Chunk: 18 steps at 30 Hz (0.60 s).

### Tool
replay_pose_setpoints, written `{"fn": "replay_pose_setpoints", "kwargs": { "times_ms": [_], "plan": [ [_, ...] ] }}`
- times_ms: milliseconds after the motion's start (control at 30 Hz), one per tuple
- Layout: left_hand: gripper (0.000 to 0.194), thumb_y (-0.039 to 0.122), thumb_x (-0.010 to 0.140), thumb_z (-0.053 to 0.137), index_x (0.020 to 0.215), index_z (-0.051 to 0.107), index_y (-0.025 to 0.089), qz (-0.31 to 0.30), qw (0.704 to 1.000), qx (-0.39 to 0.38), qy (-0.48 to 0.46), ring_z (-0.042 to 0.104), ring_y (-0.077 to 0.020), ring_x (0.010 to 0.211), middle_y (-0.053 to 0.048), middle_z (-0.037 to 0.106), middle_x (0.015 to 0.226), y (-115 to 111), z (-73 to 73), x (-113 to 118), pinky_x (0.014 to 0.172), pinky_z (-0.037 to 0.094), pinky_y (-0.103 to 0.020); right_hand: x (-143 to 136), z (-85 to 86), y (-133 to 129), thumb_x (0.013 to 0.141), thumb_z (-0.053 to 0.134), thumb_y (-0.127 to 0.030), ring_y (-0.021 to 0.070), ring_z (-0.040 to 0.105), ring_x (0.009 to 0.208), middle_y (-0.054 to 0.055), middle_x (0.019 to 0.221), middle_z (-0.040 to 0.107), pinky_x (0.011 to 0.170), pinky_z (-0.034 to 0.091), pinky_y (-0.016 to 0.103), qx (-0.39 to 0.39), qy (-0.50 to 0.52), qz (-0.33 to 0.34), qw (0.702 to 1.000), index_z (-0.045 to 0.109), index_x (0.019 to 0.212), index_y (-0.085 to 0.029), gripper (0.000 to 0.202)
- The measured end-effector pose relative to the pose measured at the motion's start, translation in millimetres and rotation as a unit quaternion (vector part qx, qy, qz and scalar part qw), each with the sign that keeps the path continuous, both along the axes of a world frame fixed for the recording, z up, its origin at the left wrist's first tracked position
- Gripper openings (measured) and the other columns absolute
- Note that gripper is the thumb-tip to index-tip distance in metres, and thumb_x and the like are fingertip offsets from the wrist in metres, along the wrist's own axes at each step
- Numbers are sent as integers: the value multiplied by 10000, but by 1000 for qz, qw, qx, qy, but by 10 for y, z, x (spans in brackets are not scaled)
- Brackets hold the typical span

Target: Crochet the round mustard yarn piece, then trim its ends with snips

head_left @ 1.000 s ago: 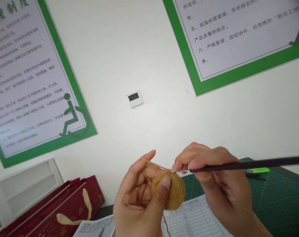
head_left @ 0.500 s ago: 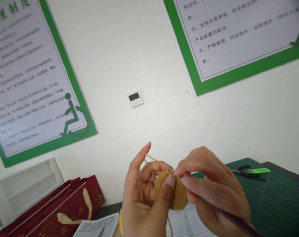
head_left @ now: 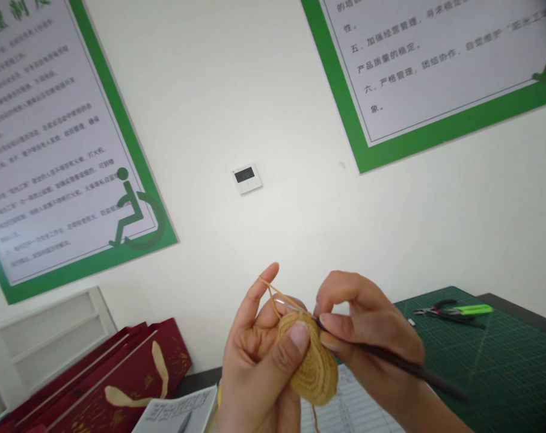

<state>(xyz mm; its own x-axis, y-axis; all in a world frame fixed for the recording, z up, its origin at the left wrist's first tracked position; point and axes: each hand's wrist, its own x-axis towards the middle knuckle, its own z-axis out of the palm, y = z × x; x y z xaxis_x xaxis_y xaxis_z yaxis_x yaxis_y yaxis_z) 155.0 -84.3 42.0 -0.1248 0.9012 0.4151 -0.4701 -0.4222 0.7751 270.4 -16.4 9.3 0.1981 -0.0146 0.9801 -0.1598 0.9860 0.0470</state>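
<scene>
My left hand pinches a round yellow crochet piece between its thumb and the fingers behind. Its index finger points up, with yellow yarn looped over the tip and running down to the piece's top edge. My right hand grips a crochet hook with a dark handle. The hook's silver tip lies at the upper edge of the piece, by the yarn. A tail of yarn hangs below the piece.
A green cutting mat at the right bears pliers and a bright green tool. Dark red gift bags, a booklet and a printed sheet lie low in view. A thermostat hangs on the wall.
My right hand has shifted and turned, and the hook's silver tip now shows beyond the piece's edge towards the yarn. The crochet piece has tilted and sits slightly lower.
</scene>
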Motion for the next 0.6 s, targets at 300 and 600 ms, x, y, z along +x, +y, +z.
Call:
{"fn": "replay_pose_setpoints", "kwargs": {
  "times_ms": [300,600],
  "plan": [
    [647,88,738,800,1315,625,323,256,952,127,106,626,-121,602,14,693,725,6,-43,276,542,520,-173,110,-26,-125,866,573,-52,167,576,719,27,783,630,667,430,362,-48,-8,-177,983,597,964,-175,159],
    [584,45,702,816,1215,692,297,80,990,95,71,599,-96,618,-4,702,732,-4,6,64,559,495,-148,114,137,-149,981,546,-425,117,443,592,-39,609,495,591,360,277,-370,6,251,895,524,726,-202,340]
  ]
}}
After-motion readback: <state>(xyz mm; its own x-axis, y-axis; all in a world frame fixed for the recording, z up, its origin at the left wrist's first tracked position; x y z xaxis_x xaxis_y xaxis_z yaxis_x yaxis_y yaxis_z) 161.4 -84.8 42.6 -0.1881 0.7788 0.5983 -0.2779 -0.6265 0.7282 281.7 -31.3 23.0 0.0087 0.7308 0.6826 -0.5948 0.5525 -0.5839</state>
